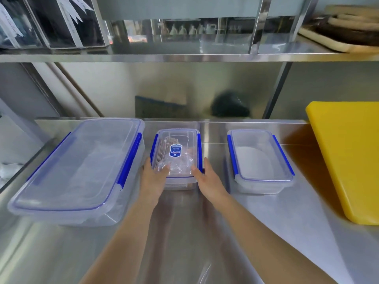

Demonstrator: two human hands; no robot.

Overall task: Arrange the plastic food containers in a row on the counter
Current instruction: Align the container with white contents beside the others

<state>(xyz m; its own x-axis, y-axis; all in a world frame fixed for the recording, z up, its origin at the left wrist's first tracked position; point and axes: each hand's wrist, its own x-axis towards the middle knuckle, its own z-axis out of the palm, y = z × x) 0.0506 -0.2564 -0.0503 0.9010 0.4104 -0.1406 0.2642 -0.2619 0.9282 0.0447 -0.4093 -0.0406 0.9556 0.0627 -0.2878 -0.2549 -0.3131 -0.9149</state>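
Note:
Three clear plastic containers with blue clips stand side by side on the steel counter point(184, 232). The large container point(80, 169) is on the left. A small middle container point(177, 152) carries a blue label and holds crumpled plastic. The right container point(260, 158) has something white inside. My left hand point(152, 178) grips the middle container's near left corner, thumb on the lid. My right hand point(207, 179) grips its near right corner in the same way.
A thick yellow cutting board point(348, 158) lies at the right edge of the counter. A steel shelf point(184, 57) runs overhead, with wooden boards point(346, 27) at its right end. A dark object point(229, 107) sits against the back wall.

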